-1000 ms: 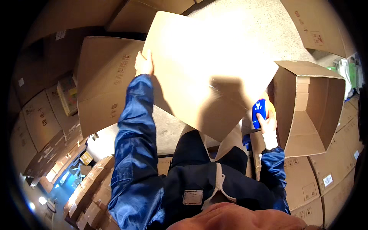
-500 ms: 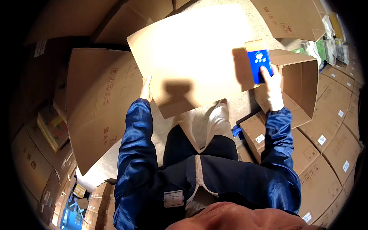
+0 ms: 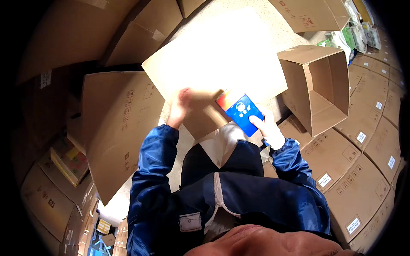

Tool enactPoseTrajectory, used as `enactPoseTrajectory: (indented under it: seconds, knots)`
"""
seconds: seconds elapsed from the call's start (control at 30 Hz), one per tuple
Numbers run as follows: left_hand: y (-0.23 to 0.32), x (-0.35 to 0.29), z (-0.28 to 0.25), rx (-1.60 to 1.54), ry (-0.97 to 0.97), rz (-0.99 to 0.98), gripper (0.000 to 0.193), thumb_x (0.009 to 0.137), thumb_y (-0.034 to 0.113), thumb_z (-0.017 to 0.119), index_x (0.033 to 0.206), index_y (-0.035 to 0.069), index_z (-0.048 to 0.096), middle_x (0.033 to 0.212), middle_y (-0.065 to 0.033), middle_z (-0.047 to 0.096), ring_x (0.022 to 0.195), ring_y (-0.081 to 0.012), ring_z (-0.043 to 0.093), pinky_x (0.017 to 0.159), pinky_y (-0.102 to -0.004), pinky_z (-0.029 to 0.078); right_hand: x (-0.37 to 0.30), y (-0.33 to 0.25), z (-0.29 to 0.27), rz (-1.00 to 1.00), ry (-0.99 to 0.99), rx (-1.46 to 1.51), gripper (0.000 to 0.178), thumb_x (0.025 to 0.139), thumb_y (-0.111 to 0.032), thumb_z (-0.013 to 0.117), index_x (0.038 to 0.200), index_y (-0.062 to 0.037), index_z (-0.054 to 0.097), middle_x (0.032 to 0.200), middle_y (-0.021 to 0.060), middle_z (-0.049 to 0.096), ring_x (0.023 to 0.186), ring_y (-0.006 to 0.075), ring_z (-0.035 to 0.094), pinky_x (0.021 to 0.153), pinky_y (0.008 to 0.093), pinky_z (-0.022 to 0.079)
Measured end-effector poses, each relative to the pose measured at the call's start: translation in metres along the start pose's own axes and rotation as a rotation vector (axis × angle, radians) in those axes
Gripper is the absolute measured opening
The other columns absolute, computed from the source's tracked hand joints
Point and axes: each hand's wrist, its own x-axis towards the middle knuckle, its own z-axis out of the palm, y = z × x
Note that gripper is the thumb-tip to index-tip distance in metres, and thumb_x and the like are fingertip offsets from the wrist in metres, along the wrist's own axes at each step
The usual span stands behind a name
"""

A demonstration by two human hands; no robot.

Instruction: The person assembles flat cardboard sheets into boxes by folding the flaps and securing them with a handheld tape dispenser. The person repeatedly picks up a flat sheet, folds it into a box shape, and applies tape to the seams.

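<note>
In front of my legs is a large cardboard panel (image 3: 171, 64), its upper part washed out by bright light. My right hand (image 3: 269, 128) grips a small blue box (image 3: 247, 117) with a white emblem and an orange-red end, thumb on its front face. The box is tilted, its far end toward my left hand, over the panel's near part. Near the panel's left side, my left hand (image 3: 180, 106) is smeared by motion, so its fingers cannot be made out. A shadow falls on the cardboard between the hands.
An open empty carton (image 3: 294, 85) lies on its side at right, before stacked sealed cartons (image 3: 350, 192). A tall cardboard piece (image 3: 115, 128) stands at left. Another carton (image 3: 311, 15) is at the far right, near clear plastic packs (image 3: 358, 38). More cardboard (image 3: 149, 30) stands at the far left.
My right hand has brought the blue box left and nearer, tilting it. My left hand has left the panel's left edge and moved right, over the cardboard. The view has shifted slightly.
</note>
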Motion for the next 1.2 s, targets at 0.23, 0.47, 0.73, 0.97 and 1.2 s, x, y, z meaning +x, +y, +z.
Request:
enactPoseTrajectory:
  seconds: [0.23,0.47,0.73,0.97,1.2]
  knots:
    - [0.087,0.018,0.074,-0.181,-0.355,-0.66,0.023,0.088,0.013,0.048,0.104,-0.004,0.051,0.102,-0.0129,0.055,0.094,-0.019,0.054,0.086,-0.0303,0.043,0.005,-0.009,-0.002,-0.207,-0.103,-0.19,0.029,0.07,-0.015,0.064,0.094,-0.0019,0.054,0.084,0.0099,0.058,0.073,0.017,0.056,0.067,0.0293,0.045]
    - [0.1,0.049,0.093,0.102,-0.36,-0.617,0.017,0.083,0.004,0.052,0.098,-0.005,0.052,0.085,-0.0083,0.057,0.08,-0.0127,0.055,0.072,-0.0209,0.046,0.028,-0.008,-0.008,-0.217,-0.066,-0.216,0.035,0.069,-0.016,0.064,0.098,0.0007,0.052,0.082,0.01,0.058,0.073,0.0149,0.055,0.067,0.0274,0.044]
    - [0.164,0.208,0.035,0.339,-0.025,-0.183,0.013,0.084,0.01,0.048,0.081,0.001,0.056,0.075,-0.0043,0.058,0.068,-0.0124,0.055,0.065,-0.0235,0.045,0.074,-0.011,-0.022,-0.018,0.037,-0.146,0.04,0.071,-0.025,0.067,0.095,0.0023,0.052,0.076,0.014,0.059,0.068,0.0197,0.059,0.062,0.03,0.047]
    - [0.147,0.307,0.025,0.676,0.01,-0.052,0.011,0.079,0.014,0.058,0.074,0.005,0.056,0.065,-0.0012,0.056,0.06,-0.0087,0.051,0.059,-0.022,0.042,0.134,-0.006,0.01,-0.08,0.125,0.104,0.033,0.075,-0.027,0.066,0.088,0.0009,0.055,0.072,0.0099,0.058,0.066,0.0135,0.054,0.06,0.0268,0.045]
    - [0.066,0.332,0.005,0.918,0.035,-0.131,0.008,0.077,0.007,0.055,0.073,0.004,0.06,0.073,-0.0018,0.06,0.069,-0.0121,0.053,0.069,-0.0248,0.043,0.147,0.004,0.017,0.037,0.12,0.211,0.032,0.077,-0.028,0.064,0.087,0.0011,0.055,0.074,0.0083,0.059,0.067,0.0128,0.054,0.061,0.026,0.045]
